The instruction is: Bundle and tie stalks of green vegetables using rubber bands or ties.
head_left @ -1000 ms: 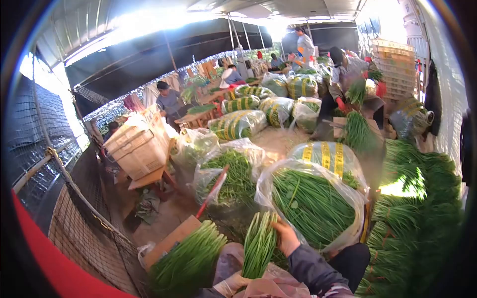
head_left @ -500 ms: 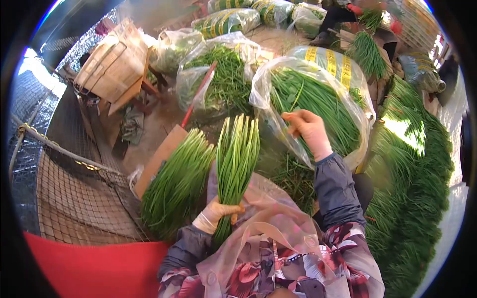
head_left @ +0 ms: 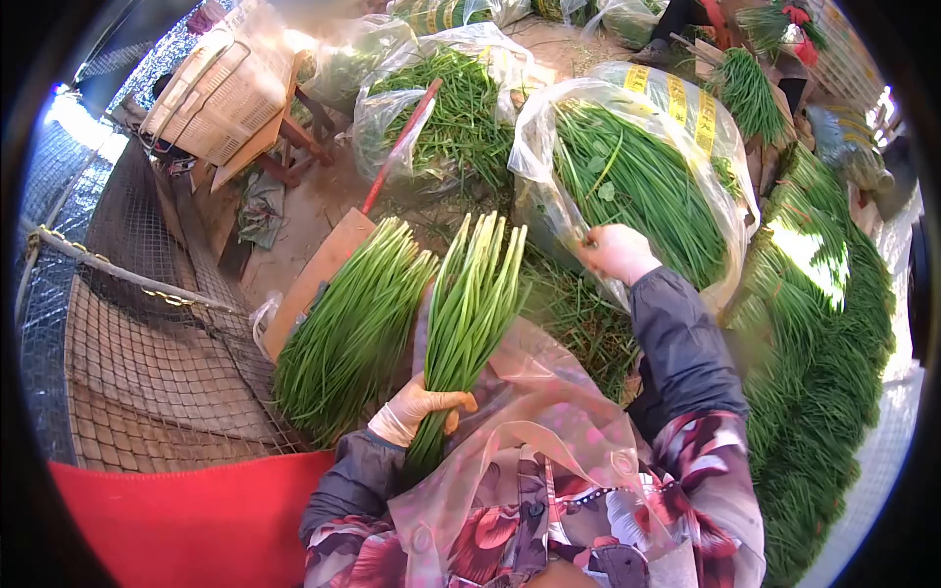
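Note:
Upright in front of my chest is a bunch of garlic chives (head_left: 474,299), pale cut ends up, with my left hand (head_left: 420,407) wrapped round its lower part. Beside it on the left, a larger pile of garlic chives (head_left: 358,318) leans on a brown board (head_left: 306,279). My right hand (head_left: 618,252) is at the near left edge of an open clear plastic bag (head_left: 529,162) full of long green leaves. Its fingers are curled together; whatever they hold, if anything, is hidden. Both hands seem to wear thin gloves.
Another plastic bag (head_left: 371,118) of loose greens stands behind a red pole (head_left: 400,147). Long rows of stacked chives (head_left: 814,392) line the right side. A wicker basket (head_left: 221,98) sits at upper left. Another person's red-gloved hand (head_left: 806,49) appears at upper right.
My right hand has moved slightly down to the bag's near edge, its fingers curled in closer. My left hand keeps its hold on the bunch. The whole view has shifted a little.

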A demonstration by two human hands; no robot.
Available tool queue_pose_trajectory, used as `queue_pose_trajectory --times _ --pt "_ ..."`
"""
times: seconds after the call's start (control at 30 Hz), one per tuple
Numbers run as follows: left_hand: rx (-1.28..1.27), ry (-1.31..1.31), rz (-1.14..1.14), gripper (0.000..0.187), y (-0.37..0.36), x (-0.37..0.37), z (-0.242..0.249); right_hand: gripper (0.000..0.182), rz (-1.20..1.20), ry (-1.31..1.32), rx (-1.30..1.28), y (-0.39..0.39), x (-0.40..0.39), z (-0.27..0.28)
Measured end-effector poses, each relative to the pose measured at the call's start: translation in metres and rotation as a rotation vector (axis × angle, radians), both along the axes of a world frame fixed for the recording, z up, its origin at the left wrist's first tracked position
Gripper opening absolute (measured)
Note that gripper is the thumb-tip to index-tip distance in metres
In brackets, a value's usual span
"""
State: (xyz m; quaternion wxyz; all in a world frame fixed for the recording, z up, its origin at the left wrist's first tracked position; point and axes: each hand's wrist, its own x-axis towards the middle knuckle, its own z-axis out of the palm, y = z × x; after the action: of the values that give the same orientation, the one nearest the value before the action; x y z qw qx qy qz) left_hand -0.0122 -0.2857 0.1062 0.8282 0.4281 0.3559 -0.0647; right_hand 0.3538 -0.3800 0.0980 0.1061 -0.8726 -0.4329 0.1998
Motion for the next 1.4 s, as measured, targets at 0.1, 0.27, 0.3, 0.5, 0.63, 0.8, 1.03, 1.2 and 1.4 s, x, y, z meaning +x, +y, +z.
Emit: queue_pose_trajectory --times 0.1,0.27,0.3,0.5,0.63,0.8,1.03,1.2,1.4 --pt "-0.03 0.029 0.008 0.037 -0.001 0.002 -0.007 0.035 -0.112 0.07 0.186 0.005 -0.016 0.028" --pt "0.111 0.04 -0.012 0.051 -0.008 0.015 -0.016 0.022 0.003 0.96 0.372 0.032 -0.068 0.019" --pt "0.107 0.042 -0.008 0.051 -0.008 0.014 -0.017 0.02 -0.017 1.014 0.35 0.035 -0.071 0.013" --pt "0.196 -0.079 0.029 0.065 -0.008 0.02 -0.015 0.02 0.248 0.977 0.431 0.003 -0.102 0.011" --pt "0.101 -0.166 0.144 0.06 -0.004 0.021 -0.02 0.024 0.538 1.178 -0.001 -0.032 -0.109 0.052" --pt "0.037 -0.109 0.132 0.058 -0.007 0.022 -0.015 0.021 0.138 0.64 0.204 -0.034 -0.063 0.022" --pt "0.145 -0.133 0.085 0.074 -0.018 0.029 -0.031 0.049 0.291 0.184 0.296 0.009 -0.065 0.058" --pt "0.33 -0.127 0.077 0.079 -0.026 0.028 -0.034 0.042 0.359 0.103 0.196 0.038 -0.09 0.027" --pt "0.257 -0.122 0.183 0.076 -0.011 0.027 -0.034 0.024 0.301 1.298 0.259 -0.009 -0.113 0.037"
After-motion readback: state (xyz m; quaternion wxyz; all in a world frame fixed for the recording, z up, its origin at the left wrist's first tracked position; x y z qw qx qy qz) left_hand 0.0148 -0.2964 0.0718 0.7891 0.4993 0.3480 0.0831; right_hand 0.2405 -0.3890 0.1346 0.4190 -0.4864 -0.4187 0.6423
